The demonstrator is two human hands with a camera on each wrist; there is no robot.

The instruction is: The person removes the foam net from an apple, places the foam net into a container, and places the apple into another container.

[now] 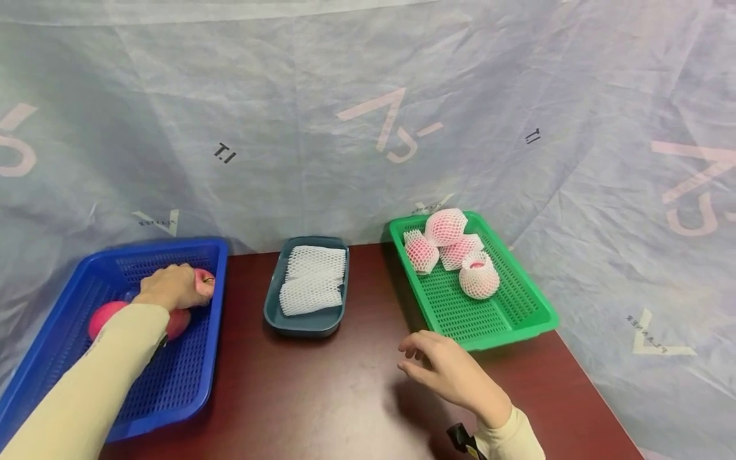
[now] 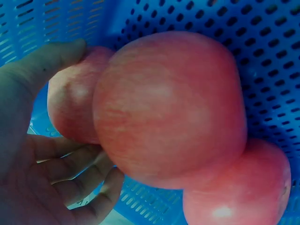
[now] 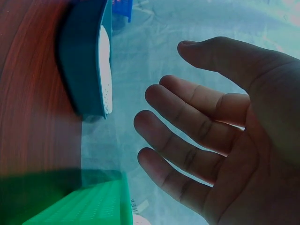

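Inside the blue basket (image 1: 214,358), my left hand (image 1: 169,286) grips a red apple (image 1: 204,282) at the basket's right side. In the left wrist view the thumb lies over this apple (image 2: 72,105) and the fingers curl under it. A larger-looking apple (image 2: 171,110) fills the middle of that view, and another apple (image 2: 239,192) sits lower right. My right hand (image 1: 451,370) hovers over the table in front of the green basket (image 1: 489,342), fingers loosely bent and holding nothing.
White foam net sleeves (image 1: 313,281) lie in a dark teal tray (image 1: 305,326) between the baskets. Several net-wrapped apples (image 1: 480,278) sit toward the back of the green basket. A grey printed cloth (image 1: 287,128) hangs behind the dark red table (image 1: 299,396).
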